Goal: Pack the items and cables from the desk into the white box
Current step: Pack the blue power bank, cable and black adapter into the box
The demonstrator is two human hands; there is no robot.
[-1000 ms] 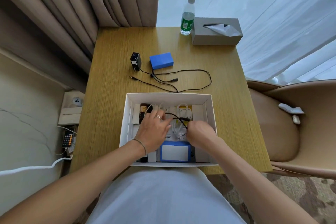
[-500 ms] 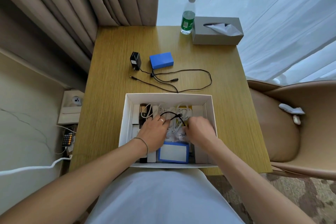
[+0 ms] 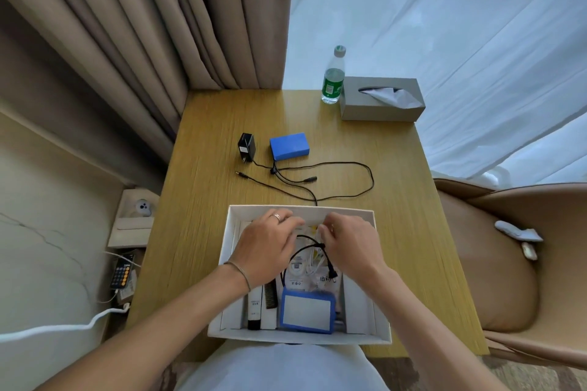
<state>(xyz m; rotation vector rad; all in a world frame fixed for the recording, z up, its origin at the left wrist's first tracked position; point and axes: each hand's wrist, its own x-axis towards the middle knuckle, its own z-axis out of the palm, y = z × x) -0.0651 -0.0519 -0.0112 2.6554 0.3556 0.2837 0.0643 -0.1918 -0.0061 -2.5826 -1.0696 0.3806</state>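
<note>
The white box stands open at the desk's near edge. Inside lie a blue-framed pack, a black comb, a tube, white cables and a looped black cable. My left hand reaches over the box's far half, its fingers lying relaxed on the contents. My right hand hovers beside it with fingers curled down into the far end; what they touch is hidden. Beyond the box, on the desk, rest a blue battery pack, a black adapter and their black cable.
A water bottle and a grey tissue box stand at the desk's far right corner. A tan chair sits right of the desk. Curtains hang behind, and a low shelf with small devices stands at the left.
Both hands have slid from the middle of the box toward its far end. The black cable loop now lies lower in the box. The head camera has tilted up.
</note>
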